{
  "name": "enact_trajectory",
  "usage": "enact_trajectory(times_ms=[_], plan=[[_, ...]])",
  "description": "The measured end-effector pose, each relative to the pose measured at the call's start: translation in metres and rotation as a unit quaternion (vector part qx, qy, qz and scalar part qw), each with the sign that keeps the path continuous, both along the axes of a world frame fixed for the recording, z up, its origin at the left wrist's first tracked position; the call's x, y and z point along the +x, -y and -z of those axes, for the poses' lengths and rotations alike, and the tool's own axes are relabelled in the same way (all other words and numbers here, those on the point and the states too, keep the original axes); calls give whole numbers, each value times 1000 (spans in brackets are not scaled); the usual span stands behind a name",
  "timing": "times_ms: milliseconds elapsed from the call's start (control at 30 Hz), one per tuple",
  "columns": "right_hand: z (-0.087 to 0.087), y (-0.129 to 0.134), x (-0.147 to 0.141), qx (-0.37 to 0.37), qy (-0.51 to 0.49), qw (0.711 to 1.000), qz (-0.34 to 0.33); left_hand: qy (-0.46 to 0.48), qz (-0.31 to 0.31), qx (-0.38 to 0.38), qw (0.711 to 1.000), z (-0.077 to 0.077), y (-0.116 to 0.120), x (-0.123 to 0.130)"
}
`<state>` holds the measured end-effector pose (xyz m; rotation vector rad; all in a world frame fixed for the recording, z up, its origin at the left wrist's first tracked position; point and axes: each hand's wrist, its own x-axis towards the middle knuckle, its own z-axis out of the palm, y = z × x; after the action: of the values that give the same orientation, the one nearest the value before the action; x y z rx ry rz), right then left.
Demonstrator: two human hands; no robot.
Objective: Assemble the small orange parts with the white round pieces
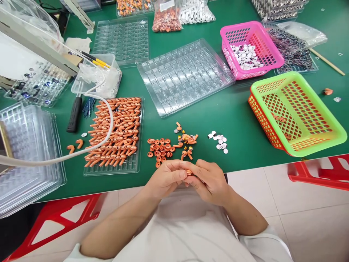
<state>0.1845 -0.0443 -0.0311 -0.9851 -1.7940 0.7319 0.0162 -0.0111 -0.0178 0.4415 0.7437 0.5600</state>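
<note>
At the table's front edge, my left hand (pixel 167 178) and my right hand (pixel 211 180) meet, fingers closed around a small orange earbud part (pixel 188 173). Most of that part is hidden by the fingers. Just beyond lie loose orange earbud shells (pixel 189 139), some with yellow bits attached. To their left is a cluster of round orange caps (pixel 160 147). Several white round stickers (pixel 221 139) lie right of the shells. Further left, a clear tray (pixel 133 165) carries rows of orange earbud shells (pixel 114 127).
A pink basket (pixel 253 29) holds white discs; a green basket (pixel 313 109) sits nested in a red one. An unfilled clear tray (pixel 185 76) lies mid-table. A white cable (pixel 111 120) arcs over the earbud tray. Stacked clear trays (pixel 29 145) stand left, near a black-handled tool (pixel 74 114).
</note>
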Motion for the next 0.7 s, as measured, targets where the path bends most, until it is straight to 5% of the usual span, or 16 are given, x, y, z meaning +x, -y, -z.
enact_trajectory(times_ms=[167,433,700], plan=[[-3,-1,5,11,6,1000,-10,-45,19,23,999,-4,-3,-3],[-1,3,11,21,72,997,-13,-147,5,178,973,-23,-1,-4],[4,4,8,101,79,992,-16,-196,38,252,947,-26,6,-1]])
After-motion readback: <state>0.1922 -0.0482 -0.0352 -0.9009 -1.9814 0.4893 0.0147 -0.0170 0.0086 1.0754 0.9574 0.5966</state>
